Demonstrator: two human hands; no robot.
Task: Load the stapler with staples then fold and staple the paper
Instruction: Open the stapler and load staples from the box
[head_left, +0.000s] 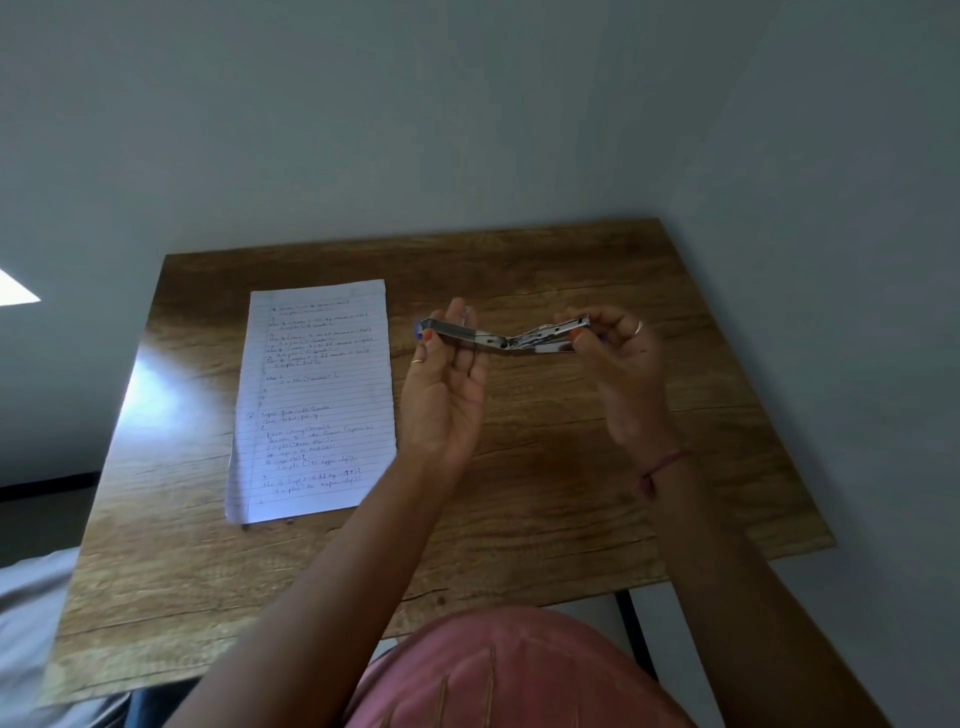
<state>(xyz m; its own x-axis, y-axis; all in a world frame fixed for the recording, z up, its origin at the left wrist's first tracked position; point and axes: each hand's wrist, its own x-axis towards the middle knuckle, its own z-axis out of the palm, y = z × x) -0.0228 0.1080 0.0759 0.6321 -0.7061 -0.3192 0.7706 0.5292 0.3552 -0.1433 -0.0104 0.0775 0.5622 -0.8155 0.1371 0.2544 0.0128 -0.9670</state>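
Observation:
A small metal stapler (506, 340) is swung wide open and held in the air above the wooden table (597, 467). My left hand (447, 384) grips its left half between thumb and fingers, palm up. My right hand (621, 364) pinches the right half, the staple channel, at its end. A lined sheet of paper (314, 400) with handwriting lies flat on the left part of the table, apart from both hands. I cannot see any staples.
The table stands in a corner against grey walls. A black table leg (636, 634) shows under the front right edge. A pink garment (498, 675) fills the bottom of the view. A patch of glare lies on the table's left edge.

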